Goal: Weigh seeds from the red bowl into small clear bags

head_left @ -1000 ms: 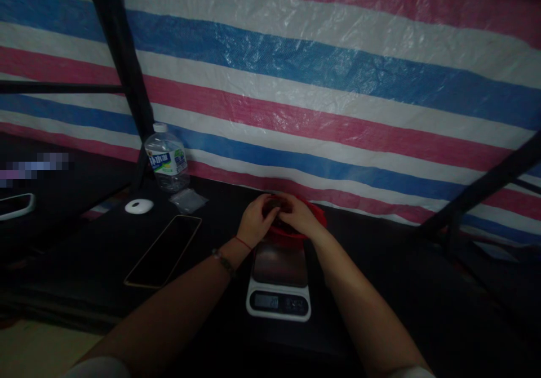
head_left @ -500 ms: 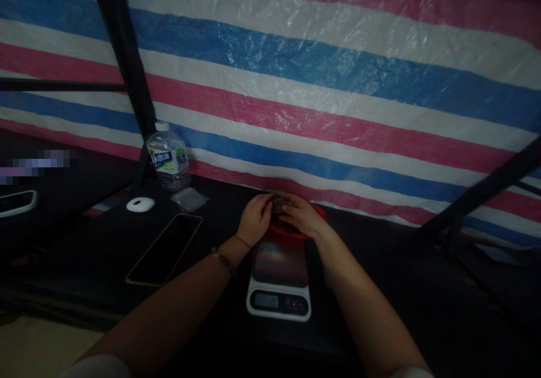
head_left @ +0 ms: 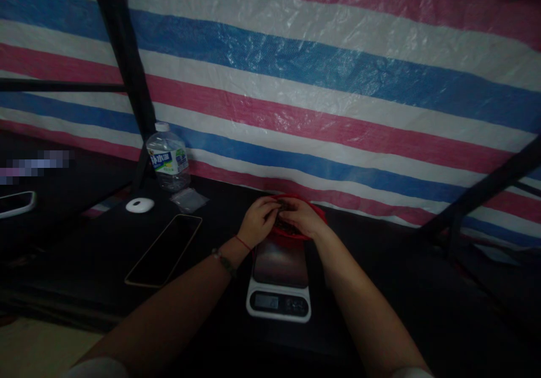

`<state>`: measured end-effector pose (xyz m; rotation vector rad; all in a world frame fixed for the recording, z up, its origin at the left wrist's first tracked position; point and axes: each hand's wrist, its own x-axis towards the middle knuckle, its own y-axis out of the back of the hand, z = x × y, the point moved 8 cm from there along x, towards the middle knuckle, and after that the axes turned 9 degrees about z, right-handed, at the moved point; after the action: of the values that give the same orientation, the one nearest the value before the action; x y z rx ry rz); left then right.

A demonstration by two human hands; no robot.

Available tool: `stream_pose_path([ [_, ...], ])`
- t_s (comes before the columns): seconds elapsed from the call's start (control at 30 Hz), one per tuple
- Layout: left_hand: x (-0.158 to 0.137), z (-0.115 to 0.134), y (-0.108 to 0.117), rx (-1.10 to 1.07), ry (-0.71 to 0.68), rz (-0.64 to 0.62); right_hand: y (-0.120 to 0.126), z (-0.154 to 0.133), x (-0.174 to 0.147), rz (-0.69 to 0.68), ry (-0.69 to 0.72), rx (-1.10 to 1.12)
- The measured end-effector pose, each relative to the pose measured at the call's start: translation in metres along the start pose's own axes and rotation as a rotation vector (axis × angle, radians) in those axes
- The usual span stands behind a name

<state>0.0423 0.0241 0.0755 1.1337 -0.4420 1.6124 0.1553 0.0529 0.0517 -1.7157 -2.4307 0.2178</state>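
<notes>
A red container, possibly a bag or dish, lies just beyond the kitchen scale. Dark small pieces fill its inside; their kind is too dim to make out. My left hand reaches into it from the left, fingers bent and pressed together. From the right comes my right hand, its fingers curled down among the dark pieces. The fingertips of both hands nearly meet, and what they grip is hidden. The scale has a white body, a dark plate and a lit display.
Left of my forearm lies a phone. Behind it are a white oval case, a small clear plastic bag and a clear bottle. Another phone is at the far left. A striped sheet hangs behind the black table.
The fingers of both hands have dipped lower into the red container and drawn closer together. The dark lump seen between them before is now mostly covered. The scale has stayed put.
</notes>
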Motion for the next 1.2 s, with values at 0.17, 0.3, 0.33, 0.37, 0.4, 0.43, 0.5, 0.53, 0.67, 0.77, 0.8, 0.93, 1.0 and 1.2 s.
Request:
stream_pose_path([
  [0.17,-0.001,0.001,0.001,0.009,-0.006,0.012,0.005,-0.002,0.002,0.040,0.083,-0.071],
  [0.3,-0.001,-0.003,0.000,0.042,0.042,0.004,0.011,-0.003,0.002,0.083,0.116,-0.129],
  [0.33,-0.002,-0.005,0.000,0.046,0.067,0.001,0.011,-0.003,0.002,0.085,0.116,-0.148],
  [0.37,-0.002,-0.007,0.000,0.048,0.096,0.003,0.011,-0.004,0.002,0.086,0.118,-0.173],
  [0.4,-0.002,-0.008,0.000,0.048,0.123,0.006,0.010,-0.005,0.002,0.085,0.122,-0.202],
  [0.43,-0.003,-0.010,0.000,0.050,0.144,0.007,0.010,-0.006,0.002,0.086,0.130,-0.233],
  [0.5,-0.003,-0.011,0.000,0.055,0.163,0.002,0.010,-0.009,0.002,0.095,0.156,-0.286],
  [0.53,-0.003,-0.011,-0.002,0.059,0.164,-0.012,0.010,-0.010,0.002,0.104,0.171,-0.301],
  [0.67,-0.005,-0.012,-0.008,0.058,0.157,-0.096,0.013,-0.011,0.003,0.129,0.215,-0.331],
  [0.77,-0.005,-0.013,-0.009,0.056,0.157,-0.106,0.012,-0.012,0.004,0.138,0.275,-0.440],
  [0.8,-0.005,-0.013,-0.008,0.059,0.162,-0.099,0.011,-0.013,0.004,0.142,0.306,-0.496],
  [0.93,-0.005,-0.016,-0.006,0.058,0.193,-0.067,0.006,-0.023,-0.001,0.180,0.394,-0.740],
  [1.0,-0.004,-0.016,-0.005,0.048,0.203,-0.058,0.004,-0.028,-0.004,0.202,0.410,-0.863],
  [1.2,-0.005,-0.017,-0.005,0.045,0.215,-0.058,0.000,-0.037,-0.008,0.207,0.407,-1.046],
])
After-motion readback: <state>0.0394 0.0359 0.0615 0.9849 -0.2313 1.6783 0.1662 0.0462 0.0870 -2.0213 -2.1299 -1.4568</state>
